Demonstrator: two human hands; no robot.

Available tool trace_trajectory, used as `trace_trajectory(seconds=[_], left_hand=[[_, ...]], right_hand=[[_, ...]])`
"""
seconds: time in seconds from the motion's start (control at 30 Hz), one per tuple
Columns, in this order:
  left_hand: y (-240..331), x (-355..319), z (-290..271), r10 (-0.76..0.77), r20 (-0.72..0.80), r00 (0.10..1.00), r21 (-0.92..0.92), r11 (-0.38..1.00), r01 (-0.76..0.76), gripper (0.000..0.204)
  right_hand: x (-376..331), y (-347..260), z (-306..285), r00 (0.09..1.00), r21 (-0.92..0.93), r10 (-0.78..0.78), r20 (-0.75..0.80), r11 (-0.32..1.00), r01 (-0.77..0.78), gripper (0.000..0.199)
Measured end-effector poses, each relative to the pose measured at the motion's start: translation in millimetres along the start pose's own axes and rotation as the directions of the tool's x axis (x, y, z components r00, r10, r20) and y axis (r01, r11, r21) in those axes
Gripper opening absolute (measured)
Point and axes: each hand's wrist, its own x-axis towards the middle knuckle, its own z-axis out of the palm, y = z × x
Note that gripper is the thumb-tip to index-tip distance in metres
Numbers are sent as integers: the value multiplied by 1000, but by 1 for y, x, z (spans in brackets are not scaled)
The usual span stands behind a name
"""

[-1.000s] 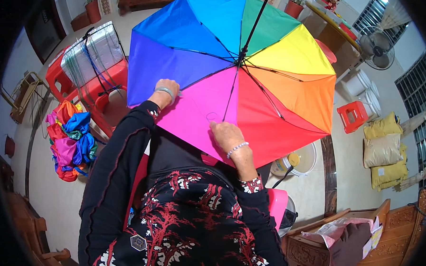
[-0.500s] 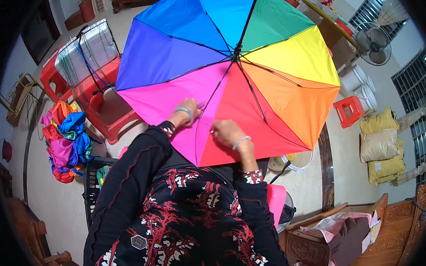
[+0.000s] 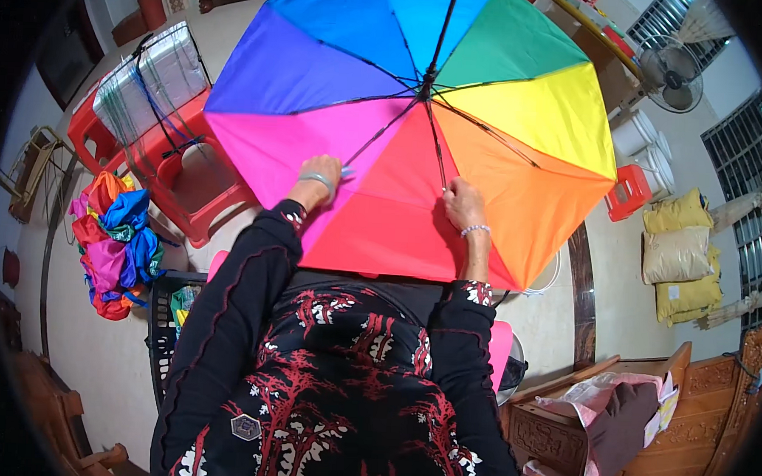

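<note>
An opened rainbow umbrella (image 3: 502,192) lies across my lap, its inside facing up and its black ribs spreading from the hub (image 3: 424,91). My left hand (image 3: 320,174) is closed by the pink and red panels, close to the rib between them. A small grey pointed tool (image 3: 346,172) sticks out from its fingers; its exact kind is hard to make out. With pinched fingers, my right hand (image 3: 462,204) grips the rib (image 3: 440,160) between the red and orange panels.
Left of me are a heap of folded colourful umbrellas (image 3: 115,248), a black basket (image 3: 163,326) and red stools (image 3: 192,179) bearing a silver strapped box (image 3: 154,79). To the right are a red stool (image 3: 628,191), stacked sacks (image 3: 679,259), a fan (image 3: 670,79) and carved wooden furniture (image 3: 551,433).
The umbrella has turned clockwise, bringing the red panel in front of me. My right hand has shifted right and up to the red-orange rib; my left hand moved slightly left.
</note>
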Motion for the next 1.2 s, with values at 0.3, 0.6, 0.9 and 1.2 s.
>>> trace_trajectory(seconds=[0.3, 0.6, 0.9, 1.2], left_hand=[[4, 15, 26, -191, 58, 980, -325, 925, 199, 29], [47, -20, 17, -104, 56, 993, -245, 963, 114, 31], [67, -12, 59, -112, -59, 992, -275, 957, 92, 22], [70, 0, 74, -134, -140, 981, -194, 975, 105, 16]], right_hand=[[-8, 24, -49, 709, 844, 547, -445, 520, 128, 14], [-4, -32, -104, 389, 605, 493, -778, 755, 254, 6], [-14, 10, -6, 686, 928, 694, -221, 366, -71, 6], [16, -110, -181, 361, 526, 383, -851, 605, 598, 1]])
